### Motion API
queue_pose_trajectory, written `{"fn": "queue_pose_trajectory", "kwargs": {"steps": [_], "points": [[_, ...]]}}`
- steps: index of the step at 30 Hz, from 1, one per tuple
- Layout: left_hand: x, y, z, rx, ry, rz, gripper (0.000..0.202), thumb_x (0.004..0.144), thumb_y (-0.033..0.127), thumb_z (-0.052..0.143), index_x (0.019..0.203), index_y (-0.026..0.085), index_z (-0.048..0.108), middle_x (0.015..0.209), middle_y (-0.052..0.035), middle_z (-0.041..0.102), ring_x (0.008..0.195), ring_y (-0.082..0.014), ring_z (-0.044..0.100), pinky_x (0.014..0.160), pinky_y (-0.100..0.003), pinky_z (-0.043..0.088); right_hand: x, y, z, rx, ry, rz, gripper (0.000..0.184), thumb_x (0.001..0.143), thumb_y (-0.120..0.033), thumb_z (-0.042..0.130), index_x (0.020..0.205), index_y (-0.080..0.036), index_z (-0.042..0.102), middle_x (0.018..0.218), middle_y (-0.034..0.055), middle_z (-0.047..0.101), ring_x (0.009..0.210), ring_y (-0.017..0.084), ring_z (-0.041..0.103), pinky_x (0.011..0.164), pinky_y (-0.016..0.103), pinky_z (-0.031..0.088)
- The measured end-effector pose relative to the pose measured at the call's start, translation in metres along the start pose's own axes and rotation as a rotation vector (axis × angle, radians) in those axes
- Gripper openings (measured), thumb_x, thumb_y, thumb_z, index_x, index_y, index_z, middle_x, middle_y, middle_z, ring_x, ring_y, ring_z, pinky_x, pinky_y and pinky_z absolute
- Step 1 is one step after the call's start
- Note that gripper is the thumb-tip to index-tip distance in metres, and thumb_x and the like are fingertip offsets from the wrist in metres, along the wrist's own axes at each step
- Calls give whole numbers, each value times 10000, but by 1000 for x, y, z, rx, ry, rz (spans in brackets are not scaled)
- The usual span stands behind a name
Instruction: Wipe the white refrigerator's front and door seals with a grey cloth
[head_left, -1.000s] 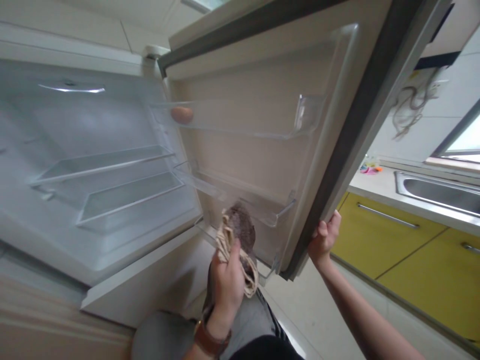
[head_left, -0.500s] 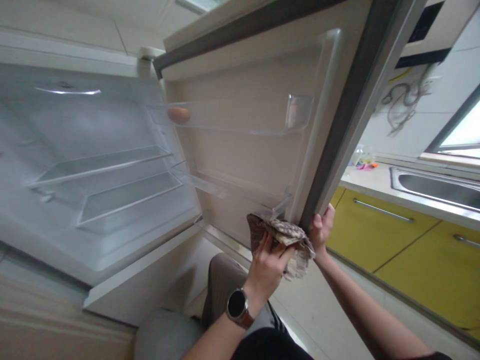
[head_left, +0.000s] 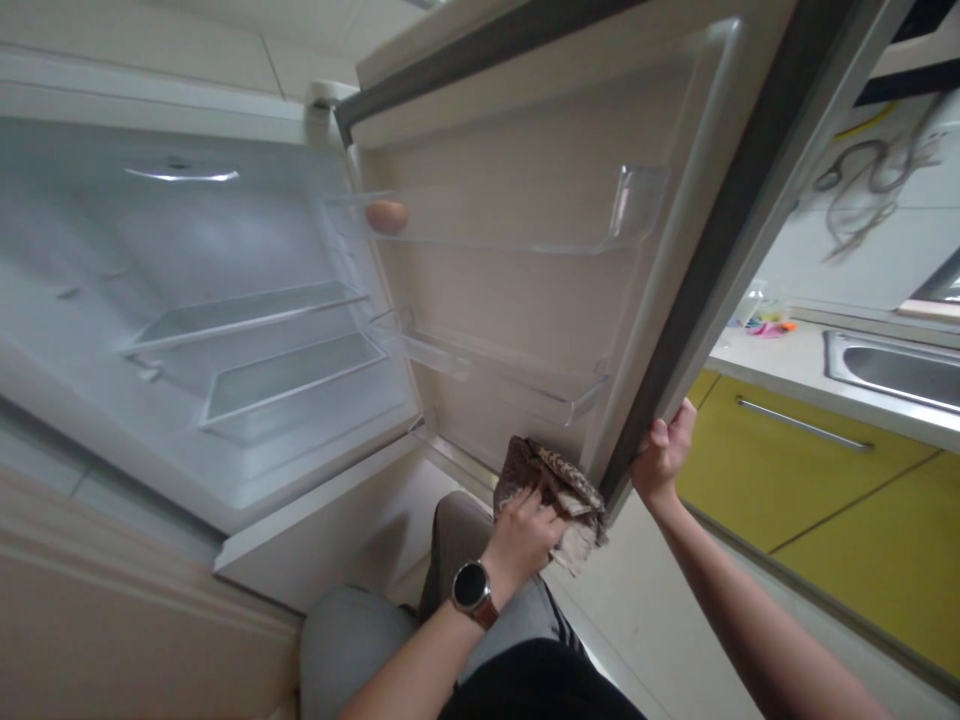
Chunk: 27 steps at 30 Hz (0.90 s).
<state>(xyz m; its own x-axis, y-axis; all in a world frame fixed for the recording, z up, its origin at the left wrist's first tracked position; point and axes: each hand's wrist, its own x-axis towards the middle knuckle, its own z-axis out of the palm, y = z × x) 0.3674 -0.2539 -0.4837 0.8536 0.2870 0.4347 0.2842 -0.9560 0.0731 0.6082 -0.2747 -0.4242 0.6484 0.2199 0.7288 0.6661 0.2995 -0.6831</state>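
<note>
My left hand, with a watch at its wrist, grips a brown patterned cloth. The crumpled cloth lies against the lower inside of the open fridge door, below its lower clear shelf. On the door's outer edge, near its bottom corner, my right hand is closed, thumb on the near side; the rest of its fingers are partly hidden behind the edge. An egg sits at the hinge end of the upper clear door shelf.
At left is the fridge interior with glass shelves and a light. A lower fridge door stands beside my knees. On the right are yellow cabinets and a steel sink.
My left hand and the cloth have shifted slightly left and down along the door's lower inside. My right hand keeps its hold on the edge. The whole view has shifted a little.
</note>
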Motion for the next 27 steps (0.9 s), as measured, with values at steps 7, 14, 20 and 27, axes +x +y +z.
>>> {"fn": "queue_pose_trajectory", "kwargs": {"steps": [7,14,20,27], "points": [[2,-59,-20,-54,-196,-405,261,918,147,609,1062,229,810,1103,-83,778,1121,-248,686,1058,-389,486,-3,1,0,-44,4,38,771,876,-758,389,1291,-129,553,1030,94,593,946,235,579,839,368,459],[6,-75,-23,-32,-355,-543,289,830,193,622,1037,198,824,1017,-135,793,1046,-285,735,950,-386,516,-13,-11,-2,-52,32,27,804,857,-784,407,1288,-122,560,1026,101,602,920,231,576,819,359,451],[1,-66,-13,-42,-258,-574,294,840,245,628,1052,198,827,1015,-132,791,1057,-278,720,1002,-394,470,-14,-11,-1,2,34,26,802,850,-775,444,1289,-114,556,982,87,606,859,210,576,768,334,442],[1,-66,-10,-45,-250,-587,251,836,254,618,971,186,818,985,-130,787,1033,-270,713,998,-384,454,-13,-2,0,-31,27,40,816,858,-793,405,1309,-127,544,980,94,600,890,232,592,793,363,463]]}}
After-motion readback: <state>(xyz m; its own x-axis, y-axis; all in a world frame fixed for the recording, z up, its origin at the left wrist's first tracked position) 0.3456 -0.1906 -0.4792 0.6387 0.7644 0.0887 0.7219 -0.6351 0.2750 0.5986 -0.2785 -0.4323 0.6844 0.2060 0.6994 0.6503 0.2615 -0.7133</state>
